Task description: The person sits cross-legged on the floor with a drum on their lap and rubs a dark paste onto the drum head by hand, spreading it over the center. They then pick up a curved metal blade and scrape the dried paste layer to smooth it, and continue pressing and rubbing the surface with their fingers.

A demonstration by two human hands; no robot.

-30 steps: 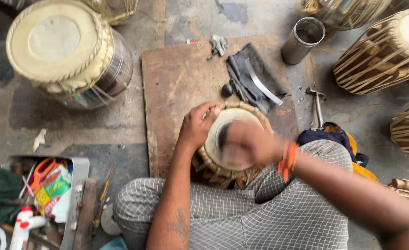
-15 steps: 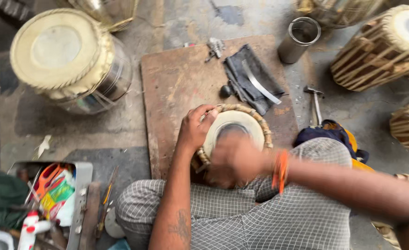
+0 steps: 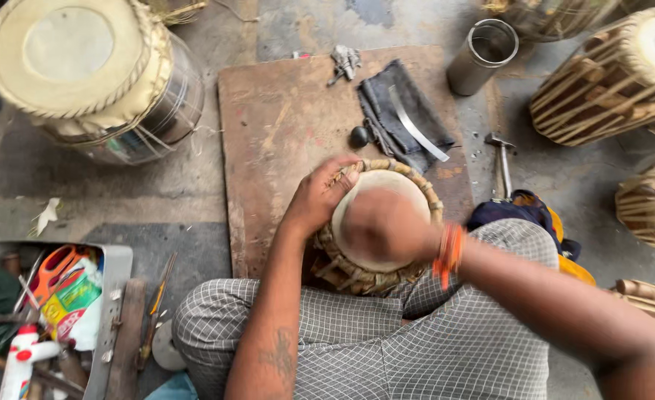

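Seated worker with a small drum [image 3: 375, 222] propped between the knees, its pale skin head facing up and tilted slightly toward the body so that both hands can reach it. The left hand [image 3: 318, 196] clasps the braided rim on the drum's left side, fingers curled over the edge, apparently to keep the shell from turning. The right hand [image 3: 386, 222] lies over the middle of the skin and is blurred; whether it is closed on some small object or pressing with a bare palm cannot be told. An orange wristband [image 3: 449, 255] marks the right wrist. The drum rests at the near edge of a worn wooden board [image 3: 275, 126] laid on the concrete floor, which serves as a flat working surface. Near the far end of the board, within arm's reach, lie a dark cloth [image 3: 401, 111] with a curved metal blade [image 3: 416, 133] on it and a small black ball [image 3: 359, 136] just beside the cloth. A hammer [image 3: 501, 167] lies on the floor to the right of the board, a metal cup [image 3: 483, 55] beyond it. A large drum [image 3: 83, 74] stands at upper left; a tray of tools [image 3: 61, 311] sits by the left knee.
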